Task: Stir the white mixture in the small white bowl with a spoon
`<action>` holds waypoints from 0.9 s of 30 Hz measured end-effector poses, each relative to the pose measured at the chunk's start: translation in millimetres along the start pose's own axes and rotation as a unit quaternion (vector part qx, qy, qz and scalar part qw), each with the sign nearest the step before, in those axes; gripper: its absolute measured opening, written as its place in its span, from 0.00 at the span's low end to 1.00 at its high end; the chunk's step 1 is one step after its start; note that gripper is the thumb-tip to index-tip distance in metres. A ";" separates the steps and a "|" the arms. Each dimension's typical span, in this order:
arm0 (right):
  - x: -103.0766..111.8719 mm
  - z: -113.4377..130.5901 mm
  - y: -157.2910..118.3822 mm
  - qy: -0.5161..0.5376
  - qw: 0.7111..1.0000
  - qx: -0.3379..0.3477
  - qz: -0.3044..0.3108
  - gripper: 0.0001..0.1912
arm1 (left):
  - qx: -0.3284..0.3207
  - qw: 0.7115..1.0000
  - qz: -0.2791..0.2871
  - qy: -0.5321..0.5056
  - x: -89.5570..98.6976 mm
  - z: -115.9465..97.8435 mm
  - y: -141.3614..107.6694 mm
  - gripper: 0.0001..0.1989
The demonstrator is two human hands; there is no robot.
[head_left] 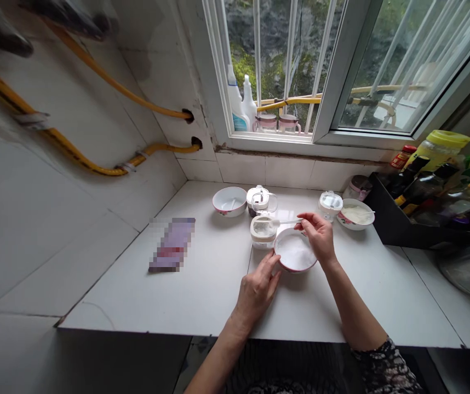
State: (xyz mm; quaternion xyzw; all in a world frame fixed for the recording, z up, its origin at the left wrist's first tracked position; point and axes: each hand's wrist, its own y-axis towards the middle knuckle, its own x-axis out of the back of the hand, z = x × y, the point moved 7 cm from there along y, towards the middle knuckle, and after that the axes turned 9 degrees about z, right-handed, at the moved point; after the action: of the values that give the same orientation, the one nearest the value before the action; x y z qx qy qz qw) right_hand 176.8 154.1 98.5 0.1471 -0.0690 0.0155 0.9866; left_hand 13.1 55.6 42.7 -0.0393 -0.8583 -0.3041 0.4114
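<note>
A white bowl (296,250) with a pink rim and white contents stands near the middle of the counter. My left hand (258,287) grips its left rim between thumb and fingers. Above the bowl's right side, my right hand (317,235) pinches the handle of a white spoon (286,221). The spoon's head is over the open small jar (263,232), which holds white contents and sits just left of the bowl. Behind that jar is another jar (257,198) with its clear lid raised.
An empty-looking bowl (229,201) is at the back left. A lidded jar (331,203) and a bowl of white grains (355,214) stand at the back right, beside a black box (395,224) of bottles. A blurred purple packet (173,244) lies left.
</note>
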 end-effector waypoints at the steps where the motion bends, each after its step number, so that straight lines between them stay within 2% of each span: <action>1: -4.7 6.6 -1.9 -0.038 0.999 0.039 0.004 0.09 | -0.002 1.000 0.000 0.001 -0.3 -0.1 -0.1 0.22; 3: -17.4 21.3 -7.6 -0.140 0.980 0.137 0.034 0.09 | -0.005 1.000 0.002 0.004 -1.1 0.1 -0.3 0.22; 5: -33.4 32.0 -15.6 -0.249 0.936 0.232 0.087 0.10 | -0.005 1.000 0.004 0.004 -1.8 0.6 -0.6 0.23; 7: -43.6 36.1 -22.1 -0.317 0.895 0.288 0.124 0.12 | -0.005 1.000 0.003 0.002 -1.8 0.8 -0.9 0.23; 8: -44.0 37.6 -23.6 -0.329 0.887 0.300 0.124 0.13 | -0.004 1.000 0.003 0.000 -1.6 0.9 -0.9 0.23; 10: -35.6 40.9 -23.3 -0.322 0.894 0.298 0.089 0.13 | -0.001 1.000 0.002 0.000 -1.0 0.8 -0.7 0.23; 14: -3.1 42.3 -19.6 -0.283 0.929 0.237 -0.011 0.10 | 0.004 1.000 0.005 0.002 0.4 -0.2 0.2 0.21; 16: 7.8 41.0 -19.3 -0.292 0.930 0.220 -0.026 0.10 | 0.000 1.000 0.003 0.003 1.5 -1.3 0.4 0.21; 19: 9.0 37.9 -19.8 -0.342 0.913 0.223 0.001 0.10 | 0.000 1.000 0.001 0.008 2.1 -1.5 0.0 0.20; 23: -6.2 31.8 -22.6 -0.390 0.888 0.240 0.049 0.09 | 0.007 1.000 0.002 0.012 1.7 0.2 -1.2 0.19; 25: -13.4 26.7 -22.6 -0.391 0.889 0.229 0.066 0.09 | 0.003 1.000 0.001 0.014 2.0 -0.1 -1.5 0.19; 27: -15.6 19.8 -20.7 -0.378 0.902 0.197 0.075 0.09 | -0.005 1.000 -0.001 0.015 2.3 -1.1 -1.5 0.19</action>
State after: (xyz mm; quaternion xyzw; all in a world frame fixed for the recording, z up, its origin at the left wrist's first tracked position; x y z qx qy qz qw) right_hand 159.7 128.4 109.2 0.3275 -0.4427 0.0460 0.8334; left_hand 11.9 53.3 44.2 -0.0363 -0.8505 -0.3092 0.4239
